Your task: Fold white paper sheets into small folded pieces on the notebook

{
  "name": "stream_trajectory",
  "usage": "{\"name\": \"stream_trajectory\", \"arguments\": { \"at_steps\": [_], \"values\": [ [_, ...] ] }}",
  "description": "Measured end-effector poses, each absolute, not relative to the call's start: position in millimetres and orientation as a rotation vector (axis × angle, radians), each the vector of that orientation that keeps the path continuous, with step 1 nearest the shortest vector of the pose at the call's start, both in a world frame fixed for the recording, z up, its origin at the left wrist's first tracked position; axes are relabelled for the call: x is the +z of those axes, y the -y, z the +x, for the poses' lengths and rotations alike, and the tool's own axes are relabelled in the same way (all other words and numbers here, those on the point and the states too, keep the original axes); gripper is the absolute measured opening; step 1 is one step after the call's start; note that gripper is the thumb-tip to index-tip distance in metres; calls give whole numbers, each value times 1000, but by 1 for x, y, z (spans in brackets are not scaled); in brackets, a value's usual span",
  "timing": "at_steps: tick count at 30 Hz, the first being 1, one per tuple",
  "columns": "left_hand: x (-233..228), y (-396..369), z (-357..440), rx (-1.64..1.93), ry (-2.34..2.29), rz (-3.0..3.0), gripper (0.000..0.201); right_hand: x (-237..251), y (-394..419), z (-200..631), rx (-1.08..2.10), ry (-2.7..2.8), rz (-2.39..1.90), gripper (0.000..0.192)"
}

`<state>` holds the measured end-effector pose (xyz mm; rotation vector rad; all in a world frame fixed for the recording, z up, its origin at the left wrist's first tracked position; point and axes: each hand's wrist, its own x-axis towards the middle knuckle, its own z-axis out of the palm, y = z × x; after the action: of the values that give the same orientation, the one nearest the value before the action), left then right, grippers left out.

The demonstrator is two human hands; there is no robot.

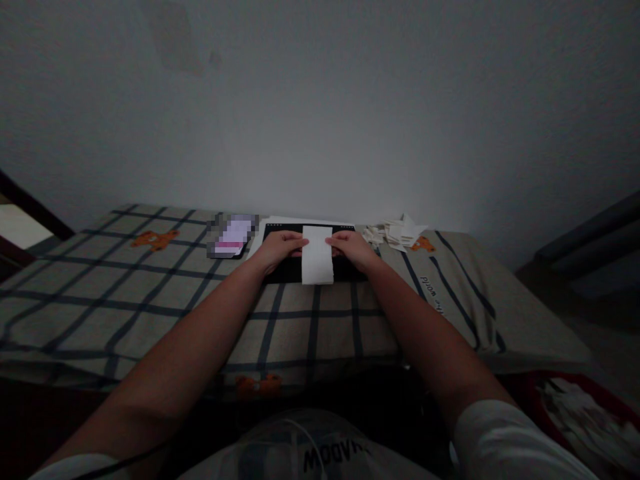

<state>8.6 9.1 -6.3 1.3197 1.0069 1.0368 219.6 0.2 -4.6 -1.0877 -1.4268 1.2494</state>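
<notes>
A white strip of paper lies on a black mat at the far middle of the bed. My left hand rests on the mat and touches the paper's left edge with its fingertips. My right hand touches the paper's right edge the same way. Both hands press or pinch the upper part of the strip; the fingers are curled. A white sheet shows under the mat's far-left edge.
The bed has a checked cover with small orange bear prints. A blurred phone-like object lies left of the mat. A pile of folded white paper pieces sits right of it. A pale wall rises behind.
</notes>
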Motion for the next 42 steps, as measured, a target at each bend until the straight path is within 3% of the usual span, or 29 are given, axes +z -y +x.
{"name": "stream_trajectory", "arguments": {
  "at_steps": [18,42],
  "values": [
    [-2,-5,9,1018,-1072,1363,19,-8,-8,219,1173,1277,-1054,27],
    [-5,-6,7,990,-1104,1575,28,-8,-11,222,1128,1090,-1050,17]
  ]
}}
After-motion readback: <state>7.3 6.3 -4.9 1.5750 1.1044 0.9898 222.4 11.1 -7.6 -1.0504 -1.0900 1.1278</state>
